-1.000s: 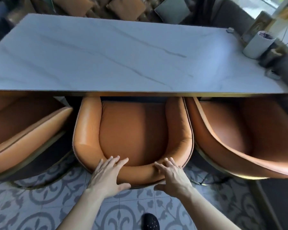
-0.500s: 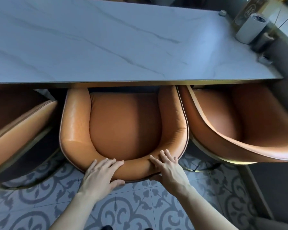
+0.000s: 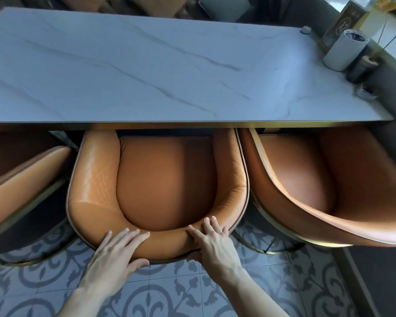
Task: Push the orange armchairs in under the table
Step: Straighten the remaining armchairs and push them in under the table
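Three orange leather armchairs stand along the near edge of a white marble table (image 3: 146,72). The middle armchair (image 3: 160,179) faces the table, its armrest fronts tucked under the tabletop edge. My left hand (image 3: 117,250) lies on the left part of its curved backrest, fingers over the top and thumb on the outside. My right hand (image 3: 213,241) grips the right part of the backrest the same way. The right armchair (image 3: 318,193) is turned at an angle, touching the middle one. The left armchair (image 3: 21,179) is also angled, partly out of view.
At the table's far right corner stand a white cylindrical holder (image 3: 343,50), a dark small pot (image 3: 361,69) and a boxed item (image 3: 338,24). Patterned grey floor tiles (image 3: 169,291) lie under me. A sofa with cushions (image 3: 156,5) sits beyond the table.
Both hands stay on the middle armchair's backrest, and my right hand now wraps it more firmly. The view tilted down, then back up. Any chair movement is too small to tell.
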Motion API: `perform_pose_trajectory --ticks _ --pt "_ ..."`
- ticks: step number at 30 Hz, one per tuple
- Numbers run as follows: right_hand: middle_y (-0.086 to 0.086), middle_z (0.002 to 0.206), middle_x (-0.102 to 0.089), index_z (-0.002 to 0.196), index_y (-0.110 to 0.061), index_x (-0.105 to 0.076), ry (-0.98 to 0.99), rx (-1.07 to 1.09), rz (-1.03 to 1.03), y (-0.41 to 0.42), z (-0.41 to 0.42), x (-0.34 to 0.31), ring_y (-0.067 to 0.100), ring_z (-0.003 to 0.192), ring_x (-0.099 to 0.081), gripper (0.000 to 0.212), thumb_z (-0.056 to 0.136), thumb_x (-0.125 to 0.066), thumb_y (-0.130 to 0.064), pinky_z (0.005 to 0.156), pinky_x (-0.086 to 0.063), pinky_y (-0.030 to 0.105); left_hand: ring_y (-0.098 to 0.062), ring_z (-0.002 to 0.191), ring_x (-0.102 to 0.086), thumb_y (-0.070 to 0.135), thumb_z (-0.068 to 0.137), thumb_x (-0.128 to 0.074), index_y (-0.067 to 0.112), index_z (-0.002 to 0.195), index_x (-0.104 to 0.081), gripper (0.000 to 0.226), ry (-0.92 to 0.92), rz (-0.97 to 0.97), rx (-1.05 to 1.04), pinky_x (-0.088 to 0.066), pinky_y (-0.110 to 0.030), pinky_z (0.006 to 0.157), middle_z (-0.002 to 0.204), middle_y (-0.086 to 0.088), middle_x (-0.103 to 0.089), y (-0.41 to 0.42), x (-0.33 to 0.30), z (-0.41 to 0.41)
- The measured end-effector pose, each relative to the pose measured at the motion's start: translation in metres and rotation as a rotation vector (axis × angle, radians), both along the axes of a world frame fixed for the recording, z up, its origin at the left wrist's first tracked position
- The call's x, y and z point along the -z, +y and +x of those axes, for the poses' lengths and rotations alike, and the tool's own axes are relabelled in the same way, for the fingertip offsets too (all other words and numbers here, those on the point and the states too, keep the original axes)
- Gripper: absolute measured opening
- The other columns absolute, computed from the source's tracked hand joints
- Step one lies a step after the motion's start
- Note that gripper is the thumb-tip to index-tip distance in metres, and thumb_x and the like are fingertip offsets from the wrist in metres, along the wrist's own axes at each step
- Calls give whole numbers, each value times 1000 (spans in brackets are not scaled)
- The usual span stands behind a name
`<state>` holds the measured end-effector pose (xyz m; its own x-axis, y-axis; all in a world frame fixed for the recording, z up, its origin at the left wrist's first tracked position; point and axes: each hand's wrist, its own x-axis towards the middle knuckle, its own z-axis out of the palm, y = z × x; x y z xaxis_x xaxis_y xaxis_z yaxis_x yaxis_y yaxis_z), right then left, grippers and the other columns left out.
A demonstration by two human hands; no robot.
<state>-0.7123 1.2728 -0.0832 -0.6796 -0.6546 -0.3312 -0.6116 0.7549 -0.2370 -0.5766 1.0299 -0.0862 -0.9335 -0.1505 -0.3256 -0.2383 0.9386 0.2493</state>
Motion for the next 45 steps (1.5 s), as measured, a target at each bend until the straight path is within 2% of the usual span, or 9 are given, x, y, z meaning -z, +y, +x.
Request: perform_pose_trajectory --ticks 6,11,14,17,21,26,31,40,45 --pt "17 144 -42 152 -32 -38 38 4 -4 -2 1 6 39 139 -28 70 91 -67 -52 104 -37 61 -10 146 -14 63 89 -49 46 146 -27 64 -40 33 -51 -4 -40 121 156 18 -28 5 -9 -4" --pt "14 153 -33 154 -34 -30 9 51 28 -2 11 2 36 147 -17 75 91 -68 -48 112 -31 61 -14 147 -12 59 91 -53 44 148 -24 66 -65 20 -124 -7 -40 121 159 11 -25 17 -15 -4" --pt "9 150 -35 153 -33 -30 -13 68 60 -4 16 -11 32 143 -23 77 89 -72 -40 110 -36 58 -18 148 -11 53 93 -55 37 151 -23 68 -75 18 -148 -11 -39 120 160 5 -22 25 -25 -1" --pt "2 137 -47 147 -34 -38 -59 78 73 -7 20 -35 27 133 -39 66 90 -63 -57 104 -41 51 -19 145 -20 54 92 -56 34 150 -26 68 -122 35 -107 -18 -40 118 159 4 -27 20 -45 3" --pt "2 143 -50 156 -36 -29 -125 120 116 -23 28 -75 24 132 -47 83 87 -57 -73 101 -47 42 -19 135 -37 65 87 -53 38 147 -30 69 -119 43 -88 -27 -43 113 148 7 -42 -14 -87 16" --pt "-1 149 -45 156 -39 -25 -147 148 145 -80 47 -126 21 139 -40 96 77 -50 -87 107 -43 48 -19 137 -34 76 81 -49 41 147 -27 78 -66 31 -157 -23 -44 115 151 10 -38 -74 -140 38" --pt "-1 163 -28 157 -43 -16 -155 91 220 -159 76 -171 22 151 -22 102 73 -50 -91 114 -26 64 -20 134 -40 80 77 -48 42 146 -28 82 -7 11 -250 -30 -44 111 147 7 -42 -143 -180 80" --pt "1 169 -16 158 -45 -14 -103 -65 175 -320 143 -203 23 155 -12 104 72 -45 -94 116 -20 67 -17 139 -32 84 67 -52 42 148 -27 94 79 38 -508 -25 -41 113 154 7 -33 -290 -214 205" --pt "2 171 -4 159 -44 -7 -94 -218 151 -410 189 -214 23 156 -2 121 58 -34 -104 116 -14 69 -17 144 -22 81 66 -58 43 149 -24 98 164 108 -683 -27 -40 113 159 2 -22 -356 -218 268"
